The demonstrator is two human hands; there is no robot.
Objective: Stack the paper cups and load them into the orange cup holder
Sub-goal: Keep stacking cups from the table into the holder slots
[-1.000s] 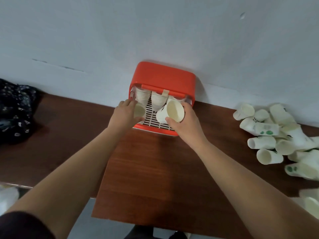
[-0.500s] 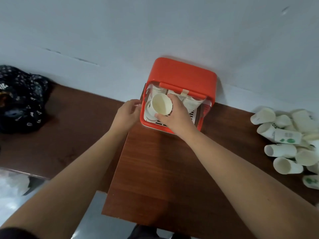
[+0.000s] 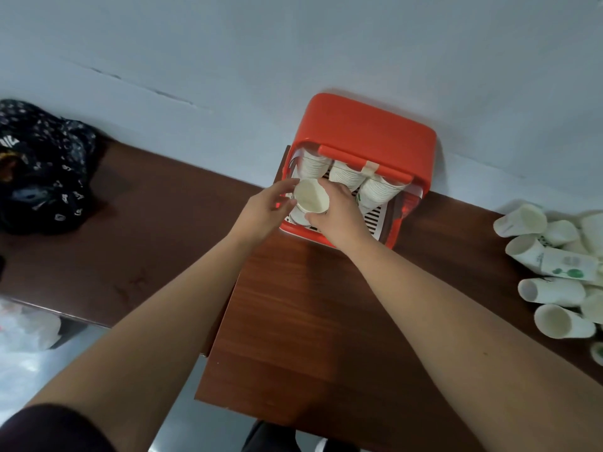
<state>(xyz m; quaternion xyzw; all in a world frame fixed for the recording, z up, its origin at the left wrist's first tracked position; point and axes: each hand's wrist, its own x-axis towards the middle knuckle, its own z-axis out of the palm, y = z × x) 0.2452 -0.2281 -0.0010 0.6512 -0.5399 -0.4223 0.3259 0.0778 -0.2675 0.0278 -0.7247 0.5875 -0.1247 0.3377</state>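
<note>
1. The right hand grips a paper cup. Its thumb is curled under the cup's lower rim, and its fingers wrap the far right side. The cup's open mouth faces up toward the camera.
2. The left hand is just left of the cup, fingers loosely spread and holding nothing. Its fingertips reach the cup's left edge; whether they touch it I cannot tell.
3. The cup is held over the front left corner of the orange cup holder, above the white slatted tray. More white cup rims show right beneath it.
4. Behind the hands, three stacks of cups lean side by side under the holder's orange lid.
5. The holder stands on the wooden table, backed against the pale wall.
6. Loose cups lie tumbled in a heap on the table at the far right, well apart from the holder.
7. A dark patterned cloth sits at the far left.
</note>
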